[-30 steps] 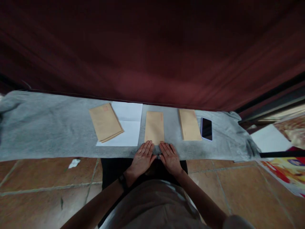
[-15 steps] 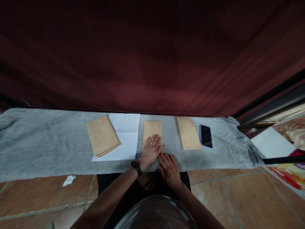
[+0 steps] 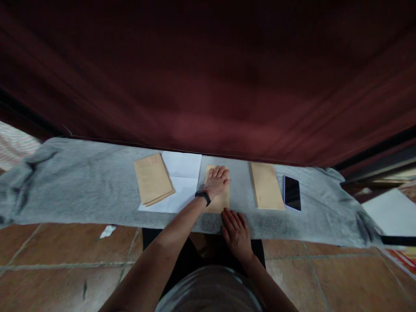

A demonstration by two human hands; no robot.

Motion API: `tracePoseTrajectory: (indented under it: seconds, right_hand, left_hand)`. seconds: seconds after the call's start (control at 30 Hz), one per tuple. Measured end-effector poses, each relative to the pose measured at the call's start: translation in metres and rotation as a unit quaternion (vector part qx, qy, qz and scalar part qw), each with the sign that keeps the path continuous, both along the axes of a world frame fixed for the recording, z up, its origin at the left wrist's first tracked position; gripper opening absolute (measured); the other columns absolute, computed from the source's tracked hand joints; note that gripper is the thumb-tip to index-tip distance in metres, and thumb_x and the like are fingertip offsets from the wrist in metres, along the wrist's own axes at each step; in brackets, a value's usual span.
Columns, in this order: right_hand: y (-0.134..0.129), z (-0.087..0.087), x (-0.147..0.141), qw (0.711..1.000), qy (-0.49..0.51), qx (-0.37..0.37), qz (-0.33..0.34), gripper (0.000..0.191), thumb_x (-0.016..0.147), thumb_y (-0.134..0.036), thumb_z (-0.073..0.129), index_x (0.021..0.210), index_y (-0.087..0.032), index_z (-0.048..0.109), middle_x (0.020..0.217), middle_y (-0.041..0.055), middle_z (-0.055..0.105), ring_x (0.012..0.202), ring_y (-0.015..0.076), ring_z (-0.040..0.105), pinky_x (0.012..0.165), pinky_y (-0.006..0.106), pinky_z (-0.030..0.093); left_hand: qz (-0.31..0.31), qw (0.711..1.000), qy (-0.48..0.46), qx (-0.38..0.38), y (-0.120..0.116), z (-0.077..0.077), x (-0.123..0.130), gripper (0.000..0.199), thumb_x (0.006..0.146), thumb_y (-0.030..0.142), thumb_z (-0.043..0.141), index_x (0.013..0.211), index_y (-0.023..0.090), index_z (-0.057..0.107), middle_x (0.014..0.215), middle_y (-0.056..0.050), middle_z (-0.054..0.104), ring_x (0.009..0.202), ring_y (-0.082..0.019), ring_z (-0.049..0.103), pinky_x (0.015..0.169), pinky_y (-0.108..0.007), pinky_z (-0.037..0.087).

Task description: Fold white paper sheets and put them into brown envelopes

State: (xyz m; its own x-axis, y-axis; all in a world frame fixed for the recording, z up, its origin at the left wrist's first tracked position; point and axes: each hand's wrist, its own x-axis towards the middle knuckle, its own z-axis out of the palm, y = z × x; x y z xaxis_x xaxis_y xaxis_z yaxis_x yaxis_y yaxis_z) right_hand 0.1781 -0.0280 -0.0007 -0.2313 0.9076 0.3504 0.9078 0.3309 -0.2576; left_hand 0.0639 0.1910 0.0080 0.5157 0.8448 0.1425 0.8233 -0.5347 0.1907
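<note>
A tan envelope (image 3: 221, 203) lies upright in the middle of the grey cloth. My left hand (image 3: 217, 181), with a dark band at the wrist, rests flat on its upper part, fingers stretched out. Near the envelope's lower right corner, my right hand (image 3: 237, 233) lies with its fingers extended on the cloth's front edge. On the left, a few tan envelopes (image 3: 154, 178) overlap a creased white sheet (image 3: 185, 173). A stack of tan envelopes (image 3: 267, 186) is on the right.
A phone (image 3: 292, 193) with a dark screen lies right of the stack. Grey cloth (image 3: 97, 182) covers the narrow table. A dark red curtain (image 3: 208, 86) hangs behind it. A white scrap (image 3: 108, 231) is on the tiled floor.
My left hand has slid up the envelope toward its top edge, uncovering its lower part. My right hand stays near the lower right corner. The whole view has shifted and tilted slightly.
</note>
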Motion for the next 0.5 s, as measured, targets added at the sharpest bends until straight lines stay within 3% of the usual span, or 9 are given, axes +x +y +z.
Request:
tracePoseTrajectory:
  seconds: [0.1, 0.3, 0.4, 0.5]
  right_hand:
    - [0.000, -0.003, 0.001, 1.000, 0.008, 0.007, 0.005, 0.056, 0.102, -0.027, 0.045, 0.157, -0.027, 0.037, 0.148, 0.0052, 0.057, 0.136, 0.0269, 0.055, 0.116, 0.050, 0.039]
    - [0.000, -0.005, 0.001, 1.000, 0.011, 0.000, 0.005, 0.053, 0.102, -0.028, 0.045, 0.155, -0.023, 0.041, 0.148, 0.0078, 0.057, 0.136, 0.0278, 0.053, 0.117, 0.051, 0.036]
    - [0.000, -0.002, 0.000, 1.000, 0.002, -0.015, -0.001, 0.050, 0.102, -0.028, 0.046, 0.152, -0.021, 0.046, 0.148, 0.0080, 0.057, 0.136, 0.0276, 0.052, 0.118, 0.050, 0.034]
    - [0.001, 0.000, 0.001, 1.000, -0.003, -0.028, -0.002, 0.049, 0.102, -0.029, 0.047, 0.150, -0.021, 0.048, 0.149, 0.0078, 0.056, 0.136, 0.0271, 0.052, 0.119, 0.050, 0.033]
  left_hand:
    - [-0.018, 1.000, -0.002, 0.010, -0.026, 0.000, -0.010, 0.049, 0.103, 0.040, 0.037, 0.149, 0.028, 0.048, 0.160, -0.002, 0.043, 0.150, -0.030, 0.034, 0.122, -0.058, 0.024]
    - [-0.115, 0.993, 0.003, 0.027, -0.115, -0.001, -0.053, 0.049, 0.106, 0.040, 0.034, 0.152, 0.027, 0.043, 0.163, -0.002, 0.037, 0.152, -0.021, 0.029, 0.125, -0.048, 0.023]
    - [-0.119, 0.992, 0.000, 0.033, -0.151, 0.001, -0.075, 0.055, 0.105, 0.045, 0.038, 0.155, 0.024, 0.038, 0.164, -0.003, 0.035, 0.153, -0.021, 0.027, 0.126, -0.046, 0.023]
    - [-0.111, 0.993, 0.000, 0.033, -0.170, 0.004, -0.087, 0.057, 0.104, 0.047, 0.040, 0.156, 0.022, 0.037, 0.163, -0.005, 0.036, 0.153, -0.022, 0.028, 0.126, -0.046, 0.024]
